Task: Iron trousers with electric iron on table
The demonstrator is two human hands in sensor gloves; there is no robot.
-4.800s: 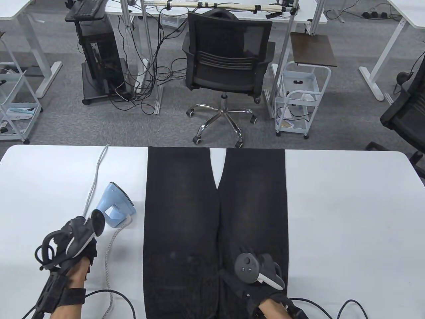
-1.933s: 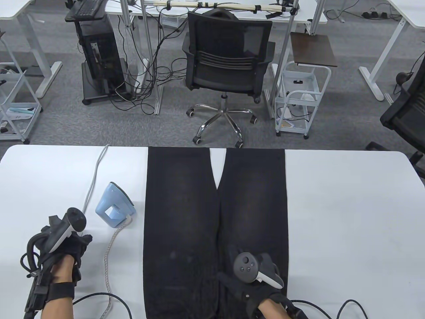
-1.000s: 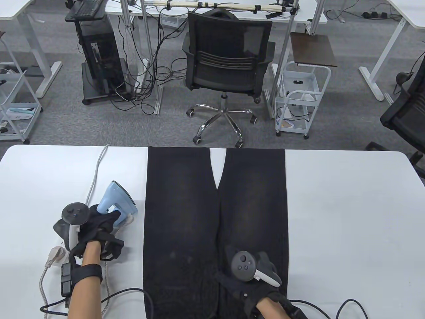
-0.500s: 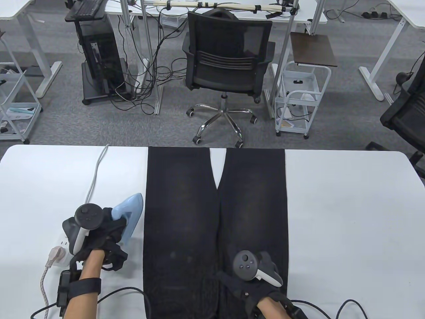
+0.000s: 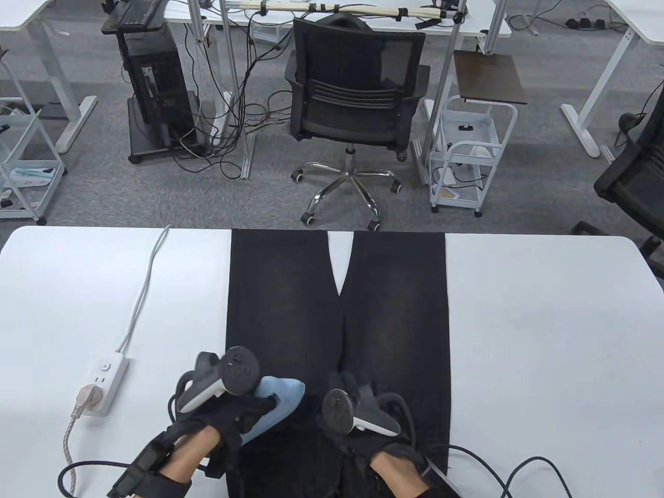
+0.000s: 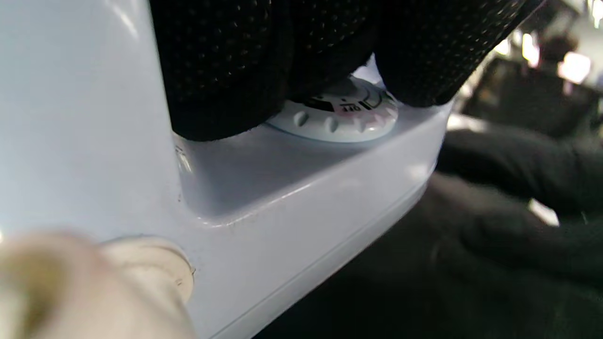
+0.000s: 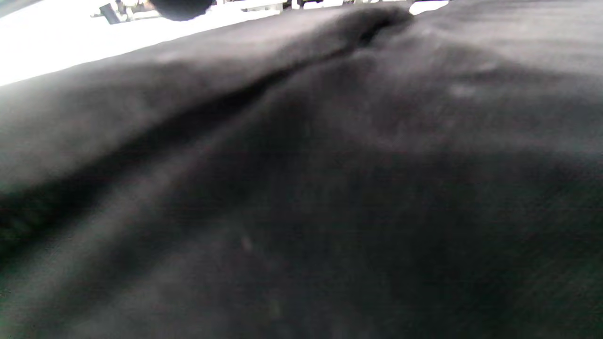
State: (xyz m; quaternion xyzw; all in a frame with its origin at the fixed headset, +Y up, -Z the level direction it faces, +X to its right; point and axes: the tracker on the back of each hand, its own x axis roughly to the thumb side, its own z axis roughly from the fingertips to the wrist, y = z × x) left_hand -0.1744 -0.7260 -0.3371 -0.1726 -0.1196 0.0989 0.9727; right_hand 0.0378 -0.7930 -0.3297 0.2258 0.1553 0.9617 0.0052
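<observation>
Iron (image 5: 277,397): pale blue glossy plastic, sits on the near part of the trousers' left leg, long axis slanting, narrow end toward the upper right. Ribbed white dial (image 6: 341,117) under the handle. Left hand (image 5: 228,415) wraps its gloved fingers (image 6: 226,66) round the handle. Trousers (image 5: 389,306): black, matte, faded weave, flat on the white table (image 5: 544,321), 2 legs running away from the person. Right hand (image 5: 363,415) lies on the cloth just right of the iron; fingers look flat, but they're mostly hidden. White power strip (image 5: 104,381) left, 1 plug in.
</observation>
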